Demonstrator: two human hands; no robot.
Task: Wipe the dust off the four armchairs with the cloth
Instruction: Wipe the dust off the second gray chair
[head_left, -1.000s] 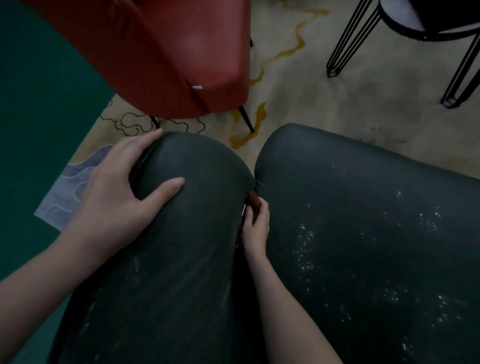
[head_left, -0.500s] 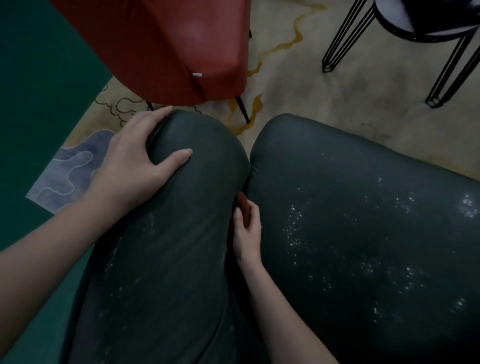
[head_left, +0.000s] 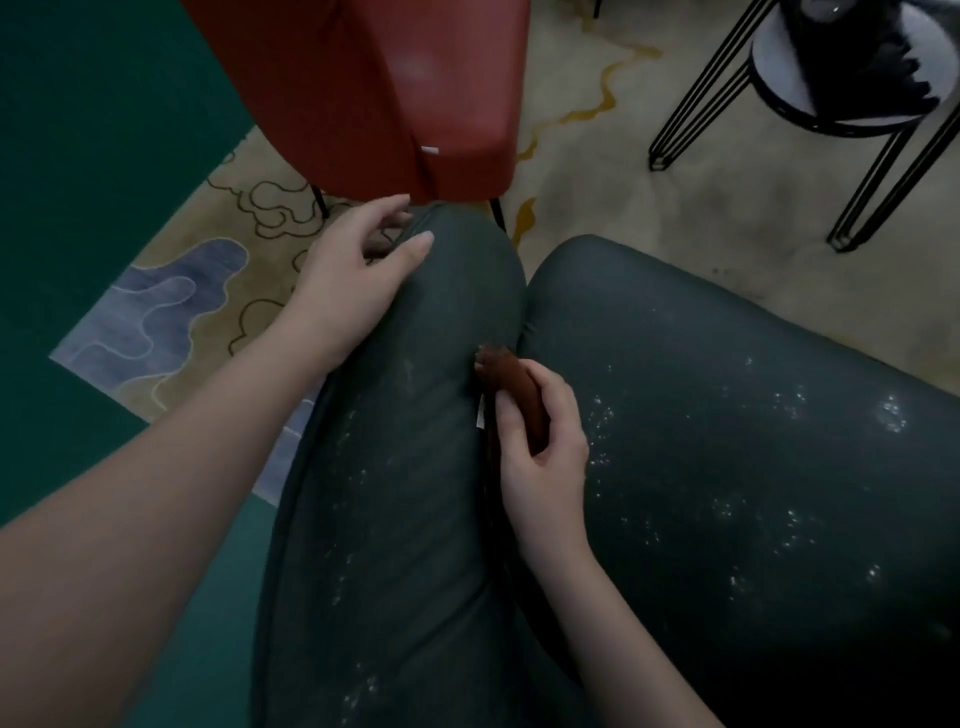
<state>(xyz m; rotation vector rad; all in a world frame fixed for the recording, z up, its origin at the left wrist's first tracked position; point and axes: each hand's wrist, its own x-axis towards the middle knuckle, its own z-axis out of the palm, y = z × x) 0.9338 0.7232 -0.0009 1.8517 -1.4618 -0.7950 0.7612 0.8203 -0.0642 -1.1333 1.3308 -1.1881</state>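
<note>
A dark green armchair (head_left: 727, 467) fills the lower frame, its seat speckled with white dust and its arm (head_left: 405, 467) also dusty. My left hand (head_left: 353, 270) rests on the front end of that arm, fingers curled over its outer edge. In the crease between arm and seat, my right hand (head_left: 540, 447) grips a brown folded cloth (head_left: 519, 389), whose tip pokes out ahead of the fingers. A red armchair (head_left: 363, 93) stands just beyond, seen from behind.
A round side table on black wire legs (head_left: 852, 119) stands at the upper right. The floor is a beige patterned rug (head_left: 675, 218) with green carpet (head_left: 78, 182) to the left. The red chair's thin legs almost touch the green arm's front.
My right hand has drawn back along the crease toward me, showing more of the brown cloth. My left hand has slid forward to the tip of the arm.
</note>
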